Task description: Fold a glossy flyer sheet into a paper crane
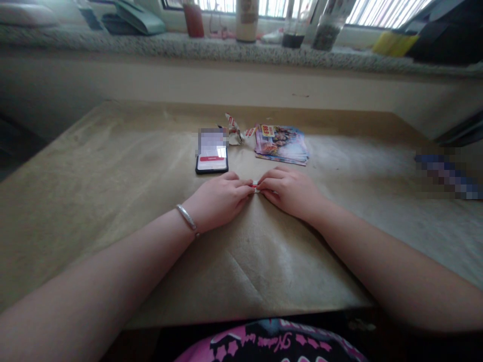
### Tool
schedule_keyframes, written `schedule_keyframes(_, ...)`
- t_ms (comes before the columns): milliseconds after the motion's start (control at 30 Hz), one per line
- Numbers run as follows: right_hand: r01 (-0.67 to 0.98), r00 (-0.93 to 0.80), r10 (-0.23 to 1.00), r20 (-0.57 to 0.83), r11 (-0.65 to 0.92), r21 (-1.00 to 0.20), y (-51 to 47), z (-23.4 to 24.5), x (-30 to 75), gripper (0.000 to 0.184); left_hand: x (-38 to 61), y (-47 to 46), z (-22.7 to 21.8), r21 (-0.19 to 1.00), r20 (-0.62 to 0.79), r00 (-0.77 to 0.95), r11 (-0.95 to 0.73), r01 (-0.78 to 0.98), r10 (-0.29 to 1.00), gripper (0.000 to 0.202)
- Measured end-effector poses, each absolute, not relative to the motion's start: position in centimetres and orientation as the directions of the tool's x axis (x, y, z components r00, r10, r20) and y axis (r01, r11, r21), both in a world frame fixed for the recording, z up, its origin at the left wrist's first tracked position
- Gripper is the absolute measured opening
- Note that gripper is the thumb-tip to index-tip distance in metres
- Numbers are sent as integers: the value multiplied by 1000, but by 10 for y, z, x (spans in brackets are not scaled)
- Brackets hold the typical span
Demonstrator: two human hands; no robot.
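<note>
Both hands meet low over the middle of the table. Between their fingertips is a small white and red piece of paper (255, 186), mostly covered by the fingers, so its full shape is hidden. My left hand (222, 198), with a silver bangle at the wrist, pinches its left side. On the right side my right hand (289, 191) pinches it too. Just beyond the left hand lies a phone (212, 165) with its screen lit. A stack of printed leaflets (281, 143) sits past the right hand. Between phone and stack stands a folded paper piece (237, 134) with red lettering.
A tan cloth covers the table (113, 166). Behind it runs a speckled stone windowsill (211, 48) holding a red container (193, 20), jars and a yellow item (394, 43). A blurred-out blue item (449, 176) lies at the table's right edge.
</note>
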State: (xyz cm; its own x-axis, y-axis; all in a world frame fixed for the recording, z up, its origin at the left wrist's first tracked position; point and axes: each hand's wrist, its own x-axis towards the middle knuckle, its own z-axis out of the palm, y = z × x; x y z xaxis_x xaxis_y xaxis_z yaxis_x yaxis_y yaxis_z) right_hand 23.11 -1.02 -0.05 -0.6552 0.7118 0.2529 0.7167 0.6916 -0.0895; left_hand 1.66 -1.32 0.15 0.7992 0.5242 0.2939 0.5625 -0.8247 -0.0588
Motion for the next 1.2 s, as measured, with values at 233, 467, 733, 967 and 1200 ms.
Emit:
schedule_keyframes(233,738,-623,735,266,666,-109,-8,-2,228,21,19,-14,3,-124,245,797,-797,591,553,24)
schedule_keyframes(467,794,-534,799,277,586,-160,-10,-1,223,20,18,-13,3,-162,248,765,-753,637,594,18)
schedule_keyframes(733,753,-487,821,298,568,-333,-11,-4,221,19,18,-7,0,-47,291,702,-724,689,650,16)
schedule_keyframes(967,731,-424,859,287,512,-451,-4,-10,222,16,19,-3,-1,-27,297,693,-720,694,657,18)
schedule_keyframes(1200,740,-462,841,283,541,-399,-4,-9,221,18,20,-2,-4,-21,320,701,-735,678,638,20)
